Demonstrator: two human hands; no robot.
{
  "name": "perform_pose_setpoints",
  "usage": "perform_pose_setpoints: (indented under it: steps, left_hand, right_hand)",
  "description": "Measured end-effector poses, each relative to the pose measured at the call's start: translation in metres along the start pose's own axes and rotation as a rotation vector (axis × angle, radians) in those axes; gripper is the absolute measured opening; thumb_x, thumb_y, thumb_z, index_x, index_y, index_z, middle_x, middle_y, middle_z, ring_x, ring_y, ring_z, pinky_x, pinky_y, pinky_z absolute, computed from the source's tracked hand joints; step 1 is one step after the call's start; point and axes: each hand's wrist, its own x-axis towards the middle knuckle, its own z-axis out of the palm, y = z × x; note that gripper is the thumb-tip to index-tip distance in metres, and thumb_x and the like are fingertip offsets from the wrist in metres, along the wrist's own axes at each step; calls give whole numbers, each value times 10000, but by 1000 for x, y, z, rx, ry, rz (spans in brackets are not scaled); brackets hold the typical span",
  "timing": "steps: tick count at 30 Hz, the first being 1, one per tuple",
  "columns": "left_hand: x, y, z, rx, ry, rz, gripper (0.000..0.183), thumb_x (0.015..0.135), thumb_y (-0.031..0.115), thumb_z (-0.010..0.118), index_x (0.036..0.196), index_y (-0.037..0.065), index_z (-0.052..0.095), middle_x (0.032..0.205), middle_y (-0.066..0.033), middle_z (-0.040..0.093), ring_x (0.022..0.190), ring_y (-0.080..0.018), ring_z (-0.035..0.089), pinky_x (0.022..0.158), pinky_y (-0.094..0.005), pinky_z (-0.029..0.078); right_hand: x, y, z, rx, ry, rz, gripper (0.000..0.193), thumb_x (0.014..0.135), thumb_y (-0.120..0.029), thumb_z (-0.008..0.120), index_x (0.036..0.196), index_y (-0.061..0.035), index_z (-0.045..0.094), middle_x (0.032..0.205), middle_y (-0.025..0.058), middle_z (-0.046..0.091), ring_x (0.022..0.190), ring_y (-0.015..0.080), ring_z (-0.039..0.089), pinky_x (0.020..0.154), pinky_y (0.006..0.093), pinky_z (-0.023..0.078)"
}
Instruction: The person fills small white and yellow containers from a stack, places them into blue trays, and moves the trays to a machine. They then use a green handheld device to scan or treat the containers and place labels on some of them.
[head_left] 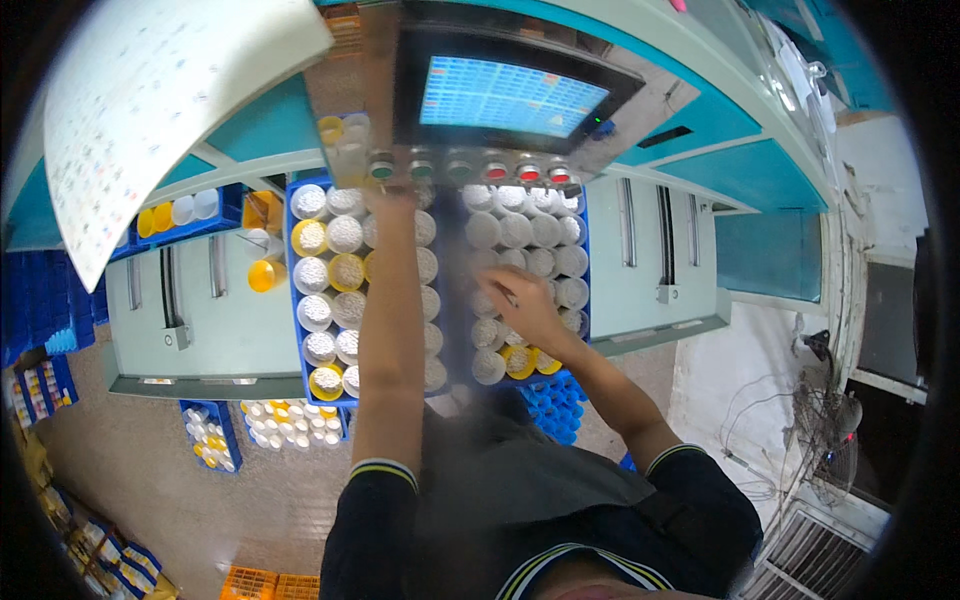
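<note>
My left arm reaches straight up over the left blue tray (pixel 294 262). My left hand (pixel 392 196) is at the button panel below the screen, mostly smeared, so its fingers cannot be made out. Over the right blue tray (pixel 588 262) is my right hand (pixel 525 303), pointing left, its fingers stretched and loosely apart, with no held thing visible. Beneath it stand several round white cups (pixel 545 232) with pale contents. The left tray holds rows of cups filled with white pieces, mostly white cups, with a few yellow cups (pixel 310 237) among them.
A lit screen (pixel 510 95) sits above a row of green and red buttons (pixel 497 172). A white sheet (pixel 170 110) hangs at upper left. One yellow cup (pixel 264 276) lies on the pale machine table (pixel 160 290). More cup trays (pixel 212 437) stand on the floor.
</note>
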Motion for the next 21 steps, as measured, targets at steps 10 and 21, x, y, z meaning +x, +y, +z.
perform_pose_setpoints:
  steps: [10, 21]
  left_hand:
    - [-173, 16, -21, 1104, 72, -347, 532, 994, 371, 561, 1414, 54, 481, 1331, -215, 490, 1122, -311, 614, 937, -464, 546]
    - [-304, -112, -67, 2278, -547, 5, 774, 691, 150, 761, 1404, 53, 477, 1416, -285, 412, 1280, -471, 410, 1053, -523, 371]
  right_hand:
    - [-108, 102, -23, 7, 73, 429, 442, 829, -71, 726, 1256, -46, 617, 1171, 144, 659, 998, 266, 671, 869, 366, 537]
    - [-132, 157, -19, -343, 4, 329, 876, 601, 55, 788, 1392, -197, 508, 1510, 245, 325, 1364, 478, 346, 1135, 476, 356]
